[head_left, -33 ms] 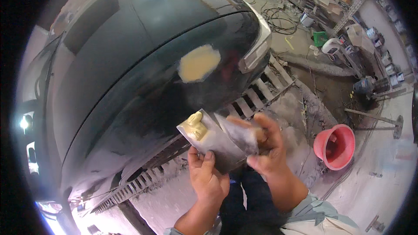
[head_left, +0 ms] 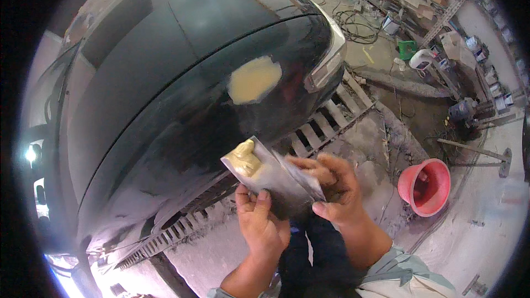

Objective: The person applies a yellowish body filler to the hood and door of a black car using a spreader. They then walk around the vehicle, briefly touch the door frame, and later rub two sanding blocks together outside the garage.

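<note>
My left hand (head_left: 259,223) is closed on the lower edge of a flat grey putty board (head_left: 273,179), thumb on top. A lump of yellow body filler (head_left: 243,160) sits at the board's far left corner. My right hand (head_left: 343,193) grips a thin grey putty spreader (head_left: 302,175) between thumb and fingers. The spreader lies tilted at the board's right side; whether it touches the board I cannot tell. Beyond my hands stands a dark car (head_left: 182,116) with a tan filler patch (head_left: 254,80) on its panel, below a long curved seam.
A red bucket (head_left: 406,185) stands on the floor at my right. Slatted grating (head_left: 326,124) runs beside the car. Farther right are a white jug (head_left: 422,59), a green container (head_left: 407,49), coiled cables (head_left: 356,27) and shelving with cans.
My right hand has turned the spreader slightly, so it appears more edge-on. The board in my left hand has shifted a little left.
</note>
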